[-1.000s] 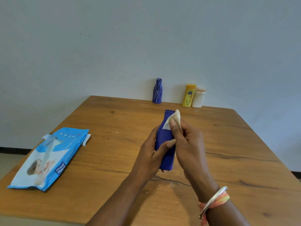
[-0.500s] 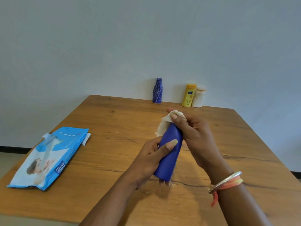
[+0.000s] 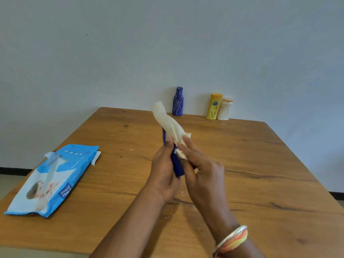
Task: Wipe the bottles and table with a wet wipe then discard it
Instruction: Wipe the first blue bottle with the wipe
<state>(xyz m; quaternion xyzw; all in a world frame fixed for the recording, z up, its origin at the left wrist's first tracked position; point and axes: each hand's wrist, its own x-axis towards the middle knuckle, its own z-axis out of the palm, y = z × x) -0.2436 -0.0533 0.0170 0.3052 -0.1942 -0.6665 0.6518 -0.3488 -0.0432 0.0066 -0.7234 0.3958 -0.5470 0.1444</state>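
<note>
Pale bare wall behind; wooden table [image 3: 260, 164], grain cracks running across it. Blue bottle [image 3: 176, 165] held above the table's middle, tilted, upper half wrapped in the wet wipe [image 3: 168, 121]. Left hand [image 3: 163, 174] curled round the bottle's lower body. Right hand [image 3: 202, 172] pinches the wipe's lower end. Wipe looks limp and clingy; bottle probably light, stiff plastic, slick once damp, so best gripped low, clear of the cloth. Wipes pack [image 3: 54, 177] lies left. Patterned blue bottle [image 3: 178, 101], yellow lotion bottle [image 3: 214, 107] and white bottle [image 3: 224, 110] stand along the far edge.
</note>
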